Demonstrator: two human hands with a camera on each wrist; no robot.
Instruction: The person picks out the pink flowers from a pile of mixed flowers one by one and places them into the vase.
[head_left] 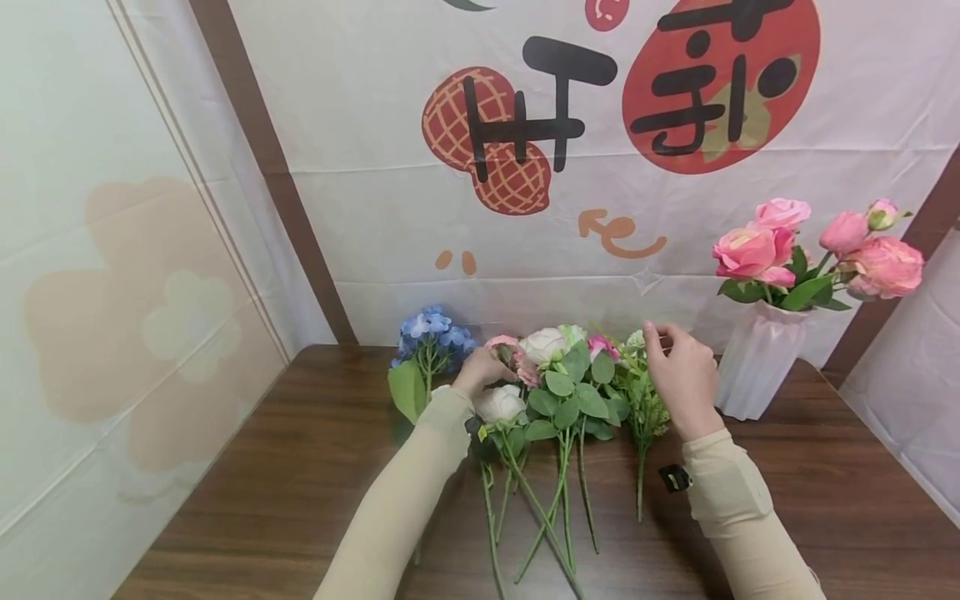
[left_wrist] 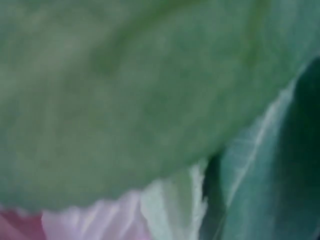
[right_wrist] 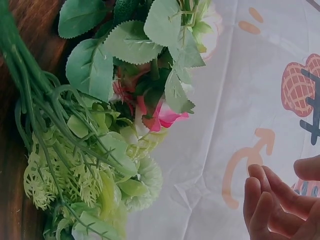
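My left hand reaches in among the flowers, touching or close beside pink blooms; its fingertips are partly hidden, so a grip cannot be made out. Below it lies a white flower. Green leaves fill the left wrist view and hide that hand. Above the right end of the bunch is my right hand, its fingers loosely bent and apart from the thumb, with nothing held. A light-green sprig lies just to its left, beside leafy stems and a magenta flower.
A blue hydrangea lies left of the bunch. At the back right, a white vase holds pink flowers. Long green stems cross on the brown wooden table. A printed cloth hangs behind.
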